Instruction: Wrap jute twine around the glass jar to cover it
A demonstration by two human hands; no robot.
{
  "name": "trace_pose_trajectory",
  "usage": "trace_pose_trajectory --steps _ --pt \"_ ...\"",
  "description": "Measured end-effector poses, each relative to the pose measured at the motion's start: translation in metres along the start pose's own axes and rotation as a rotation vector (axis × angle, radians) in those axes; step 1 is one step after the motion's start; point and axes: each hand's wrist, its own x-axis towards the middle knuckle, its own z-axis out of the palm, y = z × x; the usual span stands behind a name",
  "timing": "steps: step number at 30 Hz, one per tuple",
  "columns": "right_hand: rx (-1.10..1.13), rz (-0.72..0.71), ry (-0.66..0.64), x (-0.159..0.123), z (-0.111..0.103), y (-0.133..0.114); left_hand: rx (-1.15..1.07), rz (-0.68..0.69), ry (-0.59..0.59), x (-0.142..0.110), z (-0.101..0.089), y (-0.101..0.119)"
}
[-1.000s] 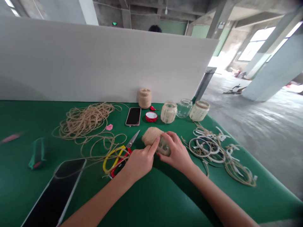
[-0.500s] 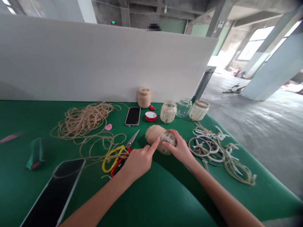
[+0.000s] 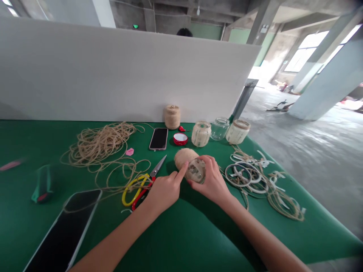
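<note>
A twine-wrapped glass jar (image 3: 183, 158) being turned by hand

The right hand (image 3: 212, 180) gripped it above the green desk (image 3: 181, 241), while the left hand (image 3: 164, 190) curled, its forefinger (image 3: 181, 170) against the jar. The bare glass end (image 3: 196, 170), seemingly next to need work, had rolled further under the right palm since the earlier frame.

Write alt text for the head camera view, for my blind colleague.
A right hand grips a twine-wrapped glass jar above a green table, and the left hand rests a forefinger on it. Loose jute twine, scissors and a phone lie nearby.
</note>
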Motion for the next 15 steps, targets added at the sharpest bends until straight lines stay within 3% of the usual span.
trace_pose_trajectory --steps 7,15 --pt "0.387 0.221 -0.101 0.005 0.002 0.013 -0.022 0.006 0.049 -0.001 0.001 -0.004" --pt "0.239 0.178 -0.107 0.002 0.002 0.009 -0.066 0.048 0.138 -0.002 -0.002 0.004"
